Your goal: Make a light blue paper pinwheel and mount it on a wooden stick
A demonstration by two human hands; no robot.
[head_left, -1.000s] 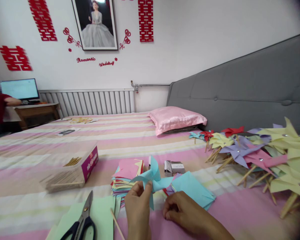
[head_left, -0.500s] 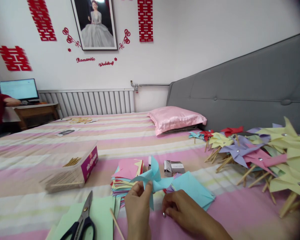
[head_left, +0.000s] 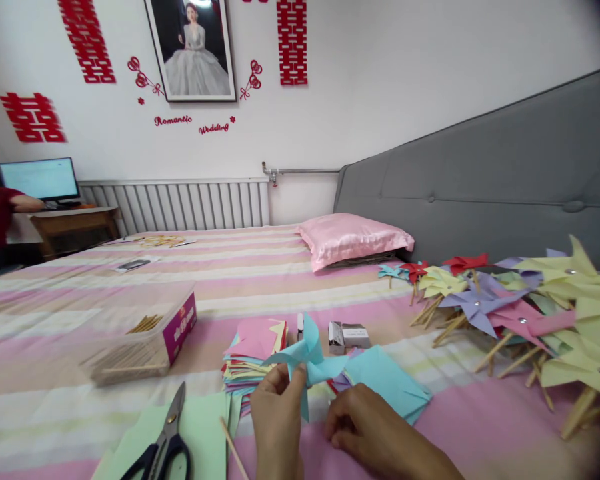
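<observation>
The blue paper pinwheel (head_left: 307, 353) is standing just above the near edge of the bed (head_left: 280, 280), roughly at its middle, with its blades fanning out. The left hand (head_left: 277, 420) is pinching it from below at the centre, thumb and fingers closed on the paper. The right hand (head_left: 367, 430) is lying just beside it on the bedspread with its fingers curled under; I cannot tell whether it is gripping anything. A blue sheet (head_left: 387, 383) is lying right behind that hand, and a stack of coloured squares (head_left: 253, 357) is sitting behind the left hand. A small box (head_left: 347, 335) is resting a little farther in. Toward the near left corner, scissors (head_left: 165, 440) are lying on green paper (head_left: 200, 427), with a wooden stick (head_left: 234, 448) beside them. A clear box of sticks (head_left: 140, 340) is sitting farther left. Finished pinwheels (head_left: 520, 313) are piling along the right edge by the headboard (head_left: 480, 173).
</observation>
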